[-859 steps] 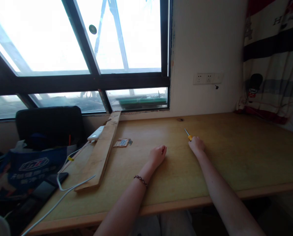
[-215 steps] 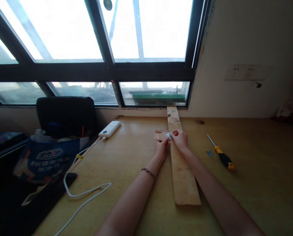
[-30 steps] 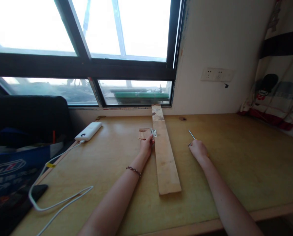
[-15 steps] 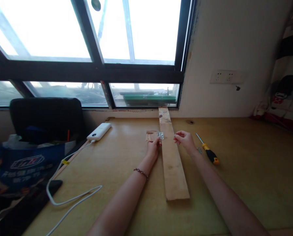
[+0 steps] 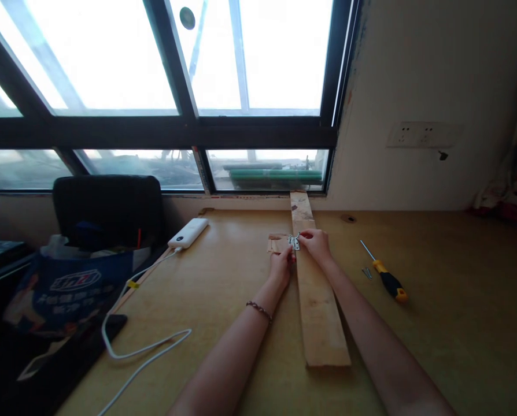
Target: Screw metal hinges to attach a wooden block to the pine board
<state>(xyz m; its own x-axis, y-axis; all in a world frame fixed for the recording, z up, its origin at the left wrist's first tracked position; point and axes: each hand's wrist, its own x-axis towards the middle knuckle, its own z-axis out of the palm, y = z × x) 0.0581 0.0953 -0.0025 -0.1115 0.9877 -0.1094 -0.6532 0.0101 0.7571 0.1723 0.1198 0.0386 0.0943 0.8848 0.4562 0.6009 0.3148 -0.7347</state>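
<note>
A long wooden board (image 5: 321,312) lies lengthwise on the table, its far end near the window. At its left edge a metal hinge (image 5: 294,242) spans to a small wooden piece (image 5: 277,242). My left hand (image 5: 281,267) is closed at the near side of that piece, fingertips against it and the hinge's lower edge. My right hand (image 5: 316,244) rests over the board with thumb and forefinger pinched at the hinge's upper right; what they hold is too small to make out. Right of the board lie a few screws (image 5: 366,273) beside a yellow-and-black screwdriver (image 5: 389,280).
A white power bank (image 5: 189,232) with a white cable (image 5: 148,351) lies on the left of the wooden table (image 5: 224,289). Beyond that edge stand a black chair (image 5: 106,202) and a blue bag (image 5: 67,294). The window and wall (image 5: 414,179) bound the far side.
My right hand has moved left from the board's right edge to the hinge. The left hand stays at the small wooden piece. The whole view has shifted slightly.
</note>
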